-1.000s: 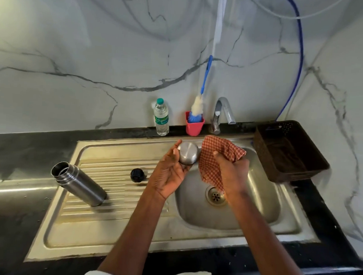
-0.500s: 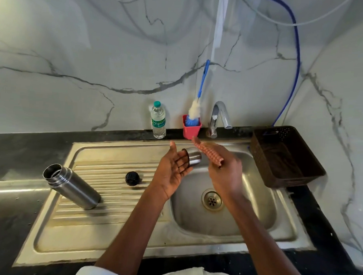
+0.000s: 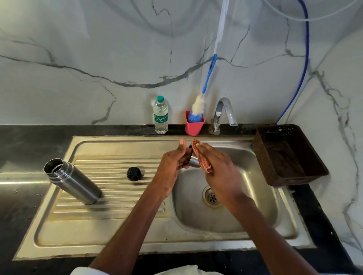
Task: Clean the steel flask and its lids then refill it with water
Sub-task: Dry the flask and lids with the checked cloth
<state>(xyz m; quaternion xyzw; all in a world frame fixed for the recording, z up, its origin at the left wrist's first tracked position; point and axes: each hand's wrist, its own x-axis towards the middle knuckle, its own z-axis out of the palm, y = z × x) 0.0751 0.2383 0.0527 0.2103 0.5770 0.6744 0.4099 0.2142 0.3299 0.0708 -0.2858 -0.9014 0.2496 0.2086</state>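
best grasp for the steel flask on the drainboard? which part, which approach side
Grip the steel flask around its smooth mid-body, coming from above with fingers wrapping across the cylinder. It lies tilted on the drainboard, open mouth toward the left rear; the threaded neck is narrower and ridged, a poorer hold. Both hands are busy now, so this is only a suggestion.
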